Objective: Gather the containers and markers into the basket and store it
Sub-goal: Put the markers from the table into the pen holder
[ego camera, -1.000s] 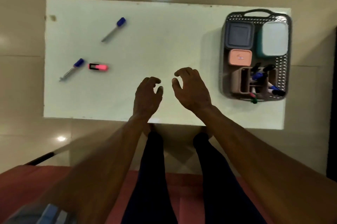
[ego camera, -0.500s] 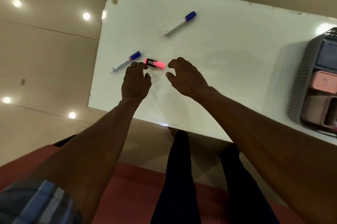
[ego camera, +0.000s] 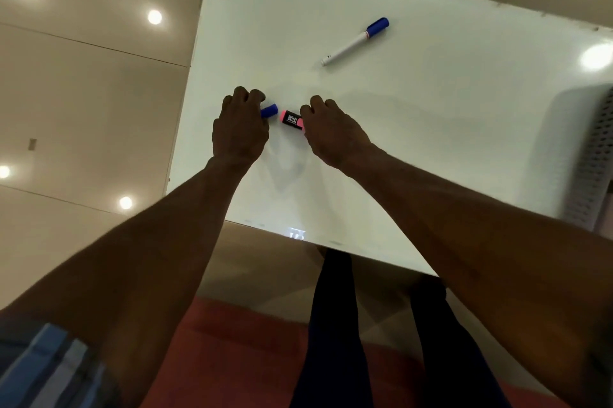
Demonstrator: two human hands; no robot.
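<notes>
Head view: both hands are down on the white desk (ego camera: 431,129), each on a marker.
Change: half a second ago both hands hovered just short of the markers; now the left hand (ego camera: 240,129) covers the blue-capped marker (ego camera: 269,110) and the right hand (ego camera: 331,134) has reached the pink highlighter (ego camera: 292,118). The camera has swung left, so only the basket's edge shows.
Left hand: fingers curled round the blue-capped marker, only its cap sticking out to the right.
Right hand: fingers curled over the highlighter's right end, pinching it; the black label band and left end are in view.
Second blue-capped marker: lies loose (ego camera: 355,41) farther back on the desk, well apart from both hands.
Basket: grey perforated wall (ego camera: 590,168) at the desk's right edge, contents out of view.
Room: glossy beige floor tiles (ego camera: 93,82) with ceiling-light reflections; a red seat edge (ego camera: 238,358) below the arms.
</notes>
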